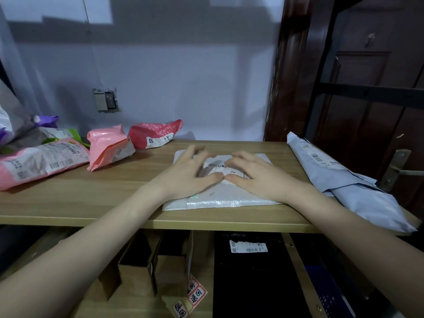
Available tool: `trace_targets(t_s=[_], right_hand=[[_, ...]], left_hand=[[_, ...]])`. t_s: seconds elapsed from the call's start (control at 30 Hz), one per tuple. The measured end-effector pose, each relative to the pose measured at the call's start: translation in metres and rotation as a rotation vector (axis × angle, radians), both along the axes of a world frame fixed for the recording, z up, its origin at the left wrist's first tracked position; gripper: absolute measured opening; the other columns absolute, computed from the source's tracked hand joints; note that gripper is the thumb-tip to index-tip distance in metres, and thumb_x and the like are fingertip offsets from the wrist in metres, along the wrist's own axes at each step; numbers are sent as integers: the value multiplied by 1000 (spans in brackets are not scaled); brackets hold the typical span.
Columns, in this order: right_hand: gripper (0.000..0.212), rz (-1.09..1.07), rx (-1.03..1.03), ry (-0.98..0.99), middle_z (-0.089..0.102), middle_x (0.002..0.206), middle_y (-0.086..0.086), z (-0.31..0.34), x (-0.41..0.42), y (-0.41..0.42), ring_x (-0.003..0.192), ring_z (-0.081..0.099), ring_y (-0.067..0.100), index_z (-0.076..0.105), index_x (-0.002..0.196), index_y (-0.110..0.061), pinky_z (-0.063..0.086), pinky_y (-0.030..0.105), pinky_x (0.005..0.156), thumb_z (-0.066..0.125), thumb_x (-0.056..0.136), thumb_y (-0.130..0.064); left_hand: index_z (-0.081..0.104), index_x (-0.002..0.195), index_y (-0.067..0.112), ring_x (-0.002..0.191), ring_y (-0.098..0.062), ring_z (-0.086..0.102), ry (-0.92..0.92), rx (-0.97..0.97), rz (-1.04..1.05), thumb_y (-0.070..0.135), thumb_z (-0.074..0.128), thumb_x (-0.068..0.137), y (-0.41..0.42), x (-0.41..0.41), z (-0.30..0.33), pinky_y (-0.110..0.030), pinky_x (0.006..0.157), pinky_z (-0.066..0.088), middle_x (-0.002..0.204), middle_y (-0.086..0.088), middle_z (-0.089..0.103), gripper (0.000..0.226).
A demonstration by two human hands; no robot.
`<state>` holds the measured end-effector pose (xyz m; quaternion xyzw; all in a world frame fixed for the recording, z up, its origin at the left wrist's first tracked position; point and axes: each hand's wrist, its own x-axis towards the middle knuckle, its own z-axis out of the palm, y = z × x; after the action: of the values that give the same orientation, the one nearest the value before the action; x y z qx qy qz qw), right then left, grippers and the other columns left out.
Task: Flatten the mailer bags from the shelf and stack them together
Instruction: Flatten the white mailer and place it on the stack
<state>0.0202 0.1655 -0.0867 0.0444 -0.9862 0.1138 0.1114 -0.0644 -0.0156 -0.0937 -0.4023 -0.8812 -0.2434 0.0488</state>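
Left hand (191, 172), right hand (254, 174) flat, fingers spread, thumbs touching, directly atop white mailer (220, 199); long axis left-right.

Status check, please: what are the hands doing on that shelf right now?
Left hand, right hand: both pressing flat on white mailer. Pink bags waiting left. Nothing blocking.
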Motion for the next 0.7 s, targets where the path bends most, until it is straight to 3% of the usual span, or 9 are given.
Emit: trace_targets(t_s=[0.07,0.17,0.27,0.33,0.4,0.5,0.57,0.7], right_hand=[[40,12,115,136,48,123,-3,1,7,-3,115,43,13,55,123,-21,38,31,94,43,93,-47],[42,41,62,191,50,107,-7,2,25,-11,100,44,7,59,114,-23,40,31,87,34,94,-49],[55,86,9,99,52,110,-8,2,47,-18,108,47,9,54,120,-29,42,36,93,19,90,-58],[54,94,43,20,51,118,-7,1,59,-20,116,44,13,48,127,-33,40,38,97,19,90,-60],[54,106,69,-18,47,129,-8,-2,70,-20,122,40,14,41,133,-35,38,38,100,23,90,-62],[62,119,78,-40,39,137,-8,-5,87,-18,128,36,13,33,138,-34,37,36,102,35,86,-66],[60,129,137,-5,38,135,-8,-7,101,-16,124,40,14,32,138,-31,39,33,97,45,87,-60],[32,184,80,117,51,120,-7,-11,126,-11,104,53,20,43,125,-27,45,39,85,44,93,-25]], left_hand=[[51,123,28,124,-16,41,140,-15,51,68,42,78,-1,4,3,-36,100,36,129,5,45,61],[60,108,31,111,-12,51,190,126,40,71,28,78,-11,17,8,-40,99,39,111,12,56,60],[54,118,36,125,-3,41,39,110,-117,77,30,76,-30,33,6,-32,106,32,119,22,50,63],[42,131,39,127,5,35,-38,-27,-223,84,40,69,-41,48,3,-24,106,30,132,23,40,77],[32,137,39,126,8,33,-13,-120,-273,77,55,66,-45,62,-3,-17,103,30,136,24,32,84],[44,126,27,121,-1,42,122,-73,-297,41,71,79,-43,77,-11,-26,102,38,128,16,38,55],[52,107,24,108,-9,51,211,2,-282,24,64,82,-44,91,-5,-37,93,44,114,11,47,28],[53,93,31,91,-17,59,395,128,-211,37,46,79,-47,135,16,-44,72,51,97,13,55,16]])
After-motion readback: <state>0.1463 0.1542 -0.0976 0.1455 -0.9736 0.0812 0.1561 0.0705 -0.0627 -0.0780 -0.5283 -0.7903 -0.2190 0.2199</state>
